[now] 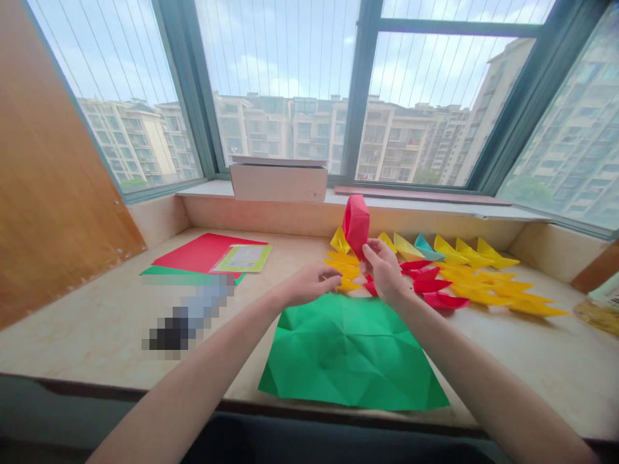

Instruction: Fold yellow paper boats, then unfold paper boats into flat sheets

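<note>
See creased green sheet at front edge of desk, crisp pointed paper boats toward back edge, right half. Pinching faceted red paper loop upright in right hand, with left hand half-curled, fingers narrowly parted.

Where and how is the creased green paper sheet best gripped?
Probably by its two near corners, pinched from the front: the green paper sheet lies unfolded, its near edge close to the edge of the countertop, and looks limp enough to sag.
</note>
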Motion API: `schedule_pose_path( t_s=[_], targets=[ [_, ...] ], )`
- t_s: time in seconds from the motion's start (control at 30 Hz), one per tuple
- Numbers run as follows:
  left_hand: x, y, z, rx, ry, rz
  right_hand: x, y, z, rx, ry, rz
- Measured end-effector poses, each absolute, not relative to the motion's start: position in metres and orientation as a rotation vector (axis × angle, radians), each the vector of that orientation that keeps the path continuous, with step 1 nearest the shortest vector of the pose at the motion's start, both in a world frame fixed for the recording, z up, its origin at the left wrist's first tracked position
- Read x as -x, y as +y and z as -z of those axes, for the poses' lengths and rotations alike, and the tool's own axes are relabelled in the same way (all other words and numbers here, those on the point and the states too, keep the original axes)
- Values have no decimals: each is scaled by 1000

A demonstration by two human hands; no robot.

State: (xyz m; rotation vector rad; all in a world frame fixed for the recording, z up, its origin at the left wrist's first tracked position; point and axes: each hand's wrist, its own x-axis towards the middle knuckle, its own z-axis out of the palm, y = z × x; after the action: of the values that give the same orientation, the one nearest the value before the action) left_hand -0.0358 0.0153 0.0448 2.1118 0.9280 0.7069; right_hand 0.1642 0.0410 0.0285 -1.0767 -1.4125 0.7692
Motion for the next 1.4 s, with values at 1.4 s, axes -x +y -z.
schedule_pose_path(
  t_s=[1.4],
  targets=[
    [22, 12, 2, -1256, 506, -1260, -183, 3, 14, 958, -2089, 310]
  ],
)
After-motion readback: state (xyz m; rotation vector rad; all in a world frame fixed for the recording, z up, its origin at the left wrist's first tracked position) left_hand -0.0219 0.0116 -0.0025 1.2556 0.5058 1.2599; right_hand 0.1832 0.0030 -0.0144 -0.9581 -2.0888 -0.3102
